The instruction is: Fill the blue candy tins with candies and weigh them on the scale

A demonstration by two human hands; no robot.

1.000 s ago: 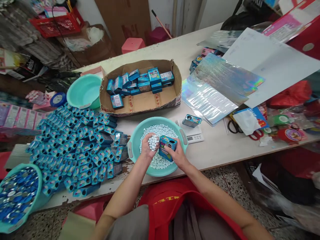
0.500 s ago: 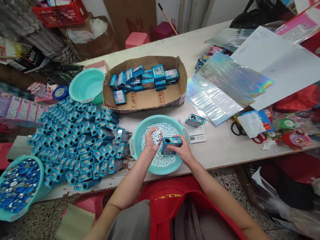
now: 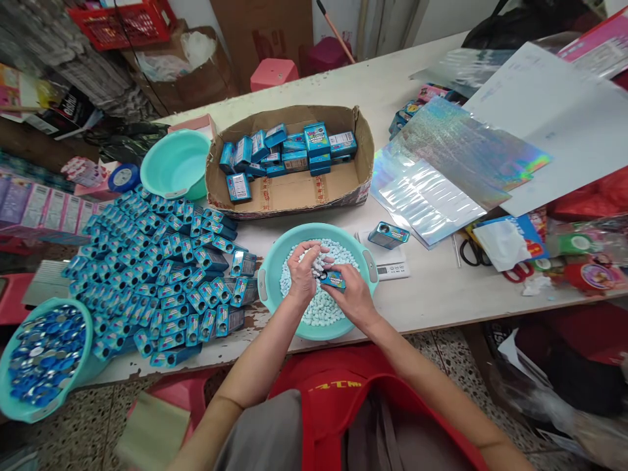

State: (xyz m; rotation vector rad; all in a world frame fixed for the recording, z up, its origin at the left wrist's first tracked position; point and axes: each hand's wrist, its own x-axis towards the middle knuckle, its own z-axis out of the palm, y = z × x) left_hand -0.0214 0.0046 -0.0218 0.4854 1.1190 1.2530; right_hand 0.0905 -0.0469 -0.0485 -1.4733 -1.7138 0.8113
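Over a turquoise basin [image 3: 269, 297] of small pale blue candies [image 3: 314, 313], my left hand [image 3: 305, 269] is cupped around a handful of the same candies. My right hand [image 3: 357, 296] grips a small blue tin [image 3: 335, 280], its opening end turned toward the left hand. The two hands meet at the tin's mouth, and my fingers partly cover it. Another blue tin [image 3: 388, 235] stands on a white kitchen scale [image 3: 392, 268] just right of the basin.
Many open blue tins [image 3: 171, 281] crowd the table's left side. Behind the basin a cardboard box [image 3: 294, 197] holds several blue tins. A basin of round blue lids [image 3: 46, 356] sits at far left, an empty turquoise basin [image 3: 174, 160] at back left. Shiny sheets [image 3: 432, 196] and scissors [image 3: 473, 252] lie right.
My left hand has turned over and moved right to the tin's mouth with its candies. The tin has tilted toward it in my right hand. The whole view has shifted slightly.
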